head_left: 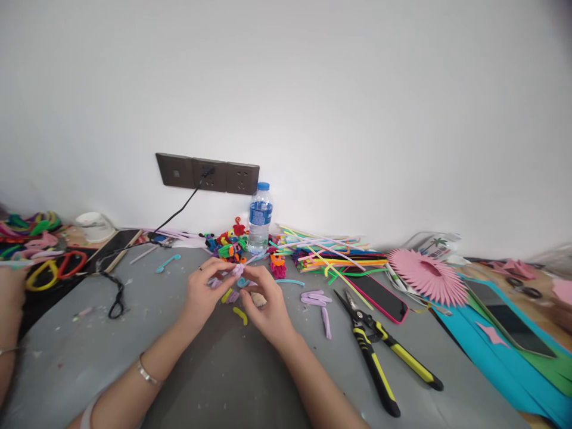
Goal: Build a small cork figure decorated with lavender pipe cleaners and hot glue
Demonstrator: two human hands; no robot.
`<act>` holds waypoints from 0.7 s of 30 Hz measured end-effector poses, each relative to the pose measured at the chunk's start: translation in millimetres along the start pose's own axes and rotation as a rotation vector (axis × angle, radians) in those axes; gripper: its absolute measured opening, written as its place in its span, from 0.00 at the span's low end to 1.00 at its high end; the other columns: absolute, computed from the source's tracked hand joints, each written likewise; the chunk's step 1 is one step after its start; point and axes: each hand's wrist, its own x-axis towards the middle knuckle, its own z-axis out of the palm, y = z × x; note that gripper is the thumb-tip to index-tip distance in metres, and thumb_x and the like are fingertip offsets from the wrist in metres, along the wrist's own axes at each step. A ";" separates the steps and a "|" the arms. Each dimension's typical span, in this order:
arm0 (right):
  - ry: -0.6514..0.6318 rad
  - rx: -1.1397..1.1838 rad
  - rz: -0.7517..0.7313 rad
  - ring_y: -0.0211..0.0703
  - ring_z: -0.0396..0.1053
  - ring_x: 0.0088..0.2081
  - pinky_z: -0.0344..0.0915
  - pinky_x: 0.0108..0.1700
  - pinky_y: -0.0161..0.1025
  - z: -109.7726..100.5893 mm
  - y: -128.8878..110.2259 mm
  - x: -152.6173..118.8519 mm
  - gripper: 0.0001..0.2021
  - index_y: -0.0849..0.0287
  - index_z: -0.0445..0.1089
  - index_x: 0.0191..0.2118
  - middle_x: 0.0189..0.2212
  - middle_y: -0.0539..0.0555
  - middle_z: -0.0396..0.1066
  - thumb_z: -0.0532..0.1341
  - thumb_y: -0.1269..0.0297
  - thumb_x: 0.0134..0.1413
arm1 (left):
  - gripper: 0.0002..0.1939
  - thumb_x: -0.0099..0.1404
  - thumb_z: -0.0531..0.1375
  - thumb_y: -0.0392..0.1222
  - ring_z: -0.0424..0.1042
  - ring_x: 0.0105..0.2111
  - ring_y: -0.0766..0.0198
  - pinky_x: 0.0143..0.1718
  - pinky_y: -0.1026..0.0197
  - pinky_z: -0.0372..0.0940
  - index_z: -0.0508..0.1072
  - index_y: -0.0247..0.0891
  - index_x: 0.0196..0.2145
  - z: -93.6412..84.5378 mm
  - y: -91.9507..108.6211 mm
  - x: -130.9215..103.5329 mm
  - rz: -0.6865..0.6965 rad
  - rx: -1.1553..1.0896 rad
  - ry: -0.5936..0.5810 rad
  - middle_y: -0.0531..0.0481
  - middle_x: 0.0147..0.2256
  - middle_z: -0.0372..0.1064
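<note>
My left hand (pixel 206 290) pinches one side of a small light purple fuzzy piece (pixel 239 270), over the middle of the grey table mat. On the other side of the piece is my right hand (pixel 268 301), its fingers closed on it. Under and between the hands lie a yellow fuzzy piece (pixel 240 316), a blue curl and some purple bits, partly hidden. Folded light purple pipe cleaners (pixel 315 298) rest right of my right hand. Behind the hands are a pile of colourful fuzzy figures (pixel 227 245) and an orange and magenta one (pixel 277 265).
Yellow-black cutters (pixel 373 342) lie open at the right, near a pink-cased phone (pixel 379 298). A water bottle (pixel 260 219) and a pipe cleaner bundle (pixel 339 253) stand and lie by the wall. A cable (pixel 117 292) and another person's arm (pixel 9 333) are left.
</note>
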 end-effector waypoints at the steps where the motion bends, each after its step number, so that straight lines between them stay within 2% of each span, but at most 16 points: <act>1: 0.003 -0.003 0.007 0.48 0.71 0.50 0.76 0.42 0.41 -0.1 -0.7 0.4 0.21 0.51 0.65 0.57 0.48 0.59 0.68 0.57 0.73 0.59 | 0.05 0.61 0.65 0.41 0.75 0.30 0.64 0.31 0.65 0.71 0.78 0.38 0.34 0.2 -0.1 -0.2 -0.004 -0.002 -0.002 0.50 0.31 0.75; 9: 0.051 -0.010 0.072 0.48 0.75 0.49 0.77 0.40 0.39 0.3 -2.9 2.8 0.16 0.54 0.67 0.51 0.45 0.58 0.72 0.59 0.71 0.58 | 0.05 0.62 0.65 0.42 0.74 0.31 0.64 0.32 0.65 0.70 0.78 0.39 0.33 0.5 -1.9 -0.4 0.031 0.025 -0.035 0.52 0.30 0.75; 14: 0.148 0.064 0.175 0.46 0.78 0.42 0.77 0.39 0.39 2.7 0.0 3.4 0.10 0.55 0.71 0.44 0.39 0.55 0.74 0.64 0.66 0.55 | 0.04 0.62 0.65 0.41 0.74 0.30 0.65 0.33 0.66 0.69 0.77 0.39 0.33 2.1 -2.2 -2.3 0.046 0.031 -0.051 0.53 0.30 0.73; 21: 0.219 0.162 0.306 0.46 0.78 0.38 0.76 0.39 0.39 5.1 4.6 4.0 0.10 0.57 0.71 0.39 0.35 0.54 0.77 0.67 0.62 0.51 | 0.03 0.64 0.63 0.36 0.74 0.31 0.65 0.36 0.65 0.69 0.77 0.40 0.36 2.2 -0.6 -4.3 0.147 0.061 -0.090 0.52 0.30 0.73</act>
